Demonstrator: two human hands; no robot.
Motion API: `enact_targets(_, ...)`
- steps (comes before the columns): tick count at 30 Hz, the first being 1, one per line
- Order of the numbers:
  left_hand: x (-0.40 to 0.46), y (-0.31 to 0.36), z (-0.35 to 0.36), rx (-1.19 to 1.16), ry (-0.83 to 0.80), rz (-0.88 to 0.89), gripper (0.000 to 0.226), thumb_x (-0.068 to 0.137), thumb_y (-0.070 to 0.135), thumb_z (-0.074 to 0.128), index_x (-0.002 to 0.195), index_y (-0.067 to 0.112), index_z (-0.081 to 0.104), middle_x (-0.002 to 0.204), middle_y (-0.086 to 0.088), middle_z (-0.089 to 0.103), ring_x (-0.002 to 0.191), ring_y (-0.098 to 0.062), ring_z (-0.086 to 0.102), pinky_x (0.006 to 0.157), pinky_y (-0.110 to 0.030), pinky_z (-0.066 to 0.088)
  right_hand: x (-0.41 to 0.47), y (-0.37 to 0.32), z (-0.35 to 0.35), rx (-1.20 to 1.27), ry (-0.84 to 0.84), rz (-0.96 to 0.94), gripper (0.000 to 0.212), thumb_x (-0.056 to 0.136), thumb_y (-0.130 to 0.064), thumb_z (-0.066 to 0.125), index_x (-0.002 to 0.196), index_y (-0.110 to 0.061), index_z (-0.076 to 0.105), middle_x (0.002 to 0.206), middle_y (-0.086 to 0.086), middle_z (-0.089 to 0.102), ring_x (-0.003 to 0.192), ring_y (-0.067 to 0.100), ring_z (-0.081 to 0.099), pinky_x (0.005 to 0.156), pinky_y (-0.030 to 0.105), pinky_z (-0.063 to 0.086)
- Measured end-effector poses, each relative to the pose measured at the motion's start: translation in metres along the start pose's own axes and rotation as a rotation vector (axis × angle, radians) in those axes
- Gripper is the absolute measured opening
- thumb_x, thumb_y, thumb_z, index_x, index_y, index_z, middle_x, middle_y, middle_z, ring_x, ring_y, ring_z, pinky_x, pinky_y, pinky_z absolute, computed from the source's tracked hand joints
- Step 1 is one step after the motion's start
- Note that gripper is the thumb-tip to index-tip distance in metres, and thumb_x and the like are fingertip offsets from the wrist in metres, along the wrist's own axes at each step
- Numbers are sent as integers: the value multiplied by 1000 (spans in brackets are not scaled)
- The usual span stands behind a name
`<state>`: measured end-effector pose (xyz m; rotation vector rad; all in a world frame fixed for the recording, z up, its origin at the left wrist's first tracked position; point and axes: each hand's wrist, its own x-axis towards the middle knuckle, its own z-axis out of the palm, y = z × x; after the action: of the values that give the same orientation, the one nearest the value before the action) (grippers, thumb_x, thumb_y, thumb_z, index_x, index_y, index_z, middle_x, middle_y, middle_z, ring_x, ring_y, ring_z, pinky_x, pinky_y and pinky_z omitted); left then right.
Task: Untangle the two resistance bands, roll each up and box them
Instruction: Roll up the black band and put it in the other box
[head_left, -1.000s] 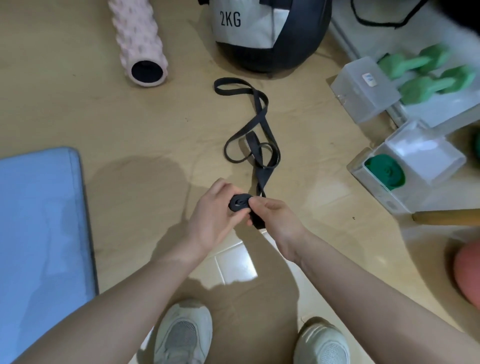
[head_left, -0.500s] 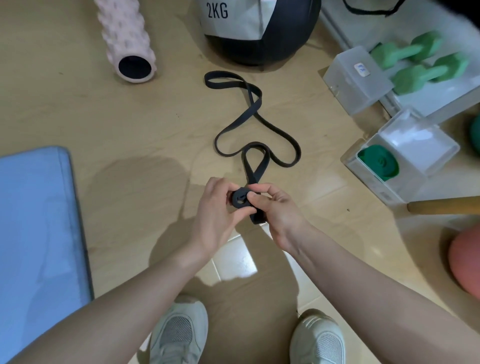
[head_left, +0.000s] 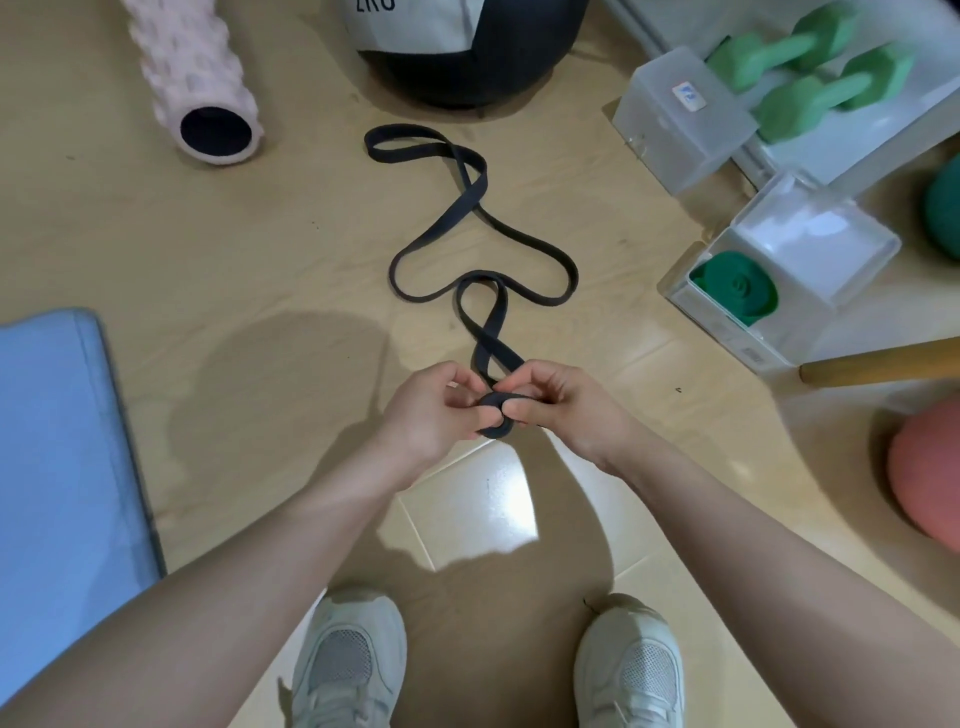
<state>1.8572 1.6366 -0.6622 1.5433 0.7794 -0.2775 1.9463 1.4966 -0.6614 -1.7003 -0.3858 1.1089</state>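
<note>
Black band, partly rolled: a small coil is pinched between the left hand and the right hand, fingers and thumbs of both curled round it, above the floor. The unrolled length trails away from the coil in loose crossing loops toward the medicine ball. To roll well, judged from this layout: keep the strap flat and its two layers aligned at the coil, feed with slight tension, and let the loops uncross before they reach the fingers. Green band, already rolled, sits in an open clear box to the right; a second clear box stands beyond it, near the dumbbells.
</note>
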Motion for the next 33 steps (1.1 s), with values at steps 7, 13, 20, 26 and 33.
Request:
enact_targets(7, -4, -6, 3, 8, -46, -18, 24, 77, 2, 69, 87, 22, 61, 86, -12, 68, 72, -19, 63, 83, -34, 49, 1, 8, -13, -566, 19, -220, 13, 88, -1, 54, 92, -8, 64, 72, -3, 57, 63, 1, 47, 59, 12, 36)
enact_targets(13, -2, -6, 2, -46, 5, -62, 25, 80, 3, 68, 98, 18, 61, 98, -7, 66, 86, -17, 64, 82, -27, 52, 3, 12, -5, -641, 136, -331, 11, 89, -3, 56, 96, -4, 64, 74, -9, 59, 64, 2, 50, 61, 10, 37)
enact_targets(20, -1, 1, -1, -420, -40, -242, 27, 81, -3, 64, 107, 2, 58, 94, -13, 65, 70, -15, 67, 64, -24, 58, 10, 6, 4, -611, 216, -311, 20, 89, -7, 54, 106, -6, 65, 94, 3, 66, 80, 7, 57, 77, 16, 42)
enact_targets(26, 0, 6, -2, -577, -115, -260, 11, 83, -3, 59, 93, 1, 62, 70, -5, 72, 64, -12, 70, 63, -22, 58, -8, 8, 3, -603, 241, -513, 32, 85, -24, 59, 112, -9, 64, 110, 3, 60, 104, 11, 52, 91, 21, 41)
enact_targets(33, 0, 11, 4, -611, -135, -291, 10, 84, 1, 60, 92, 5, 64, 78, -7, 74, 71, -14, 71, 64, -22, 58, -13, 14, -2, -432, 191, -347, 31, 79, -6, 70, 109, -11, 64, 97, -7, 67, 88, 6, 59, 85, 21, 47)
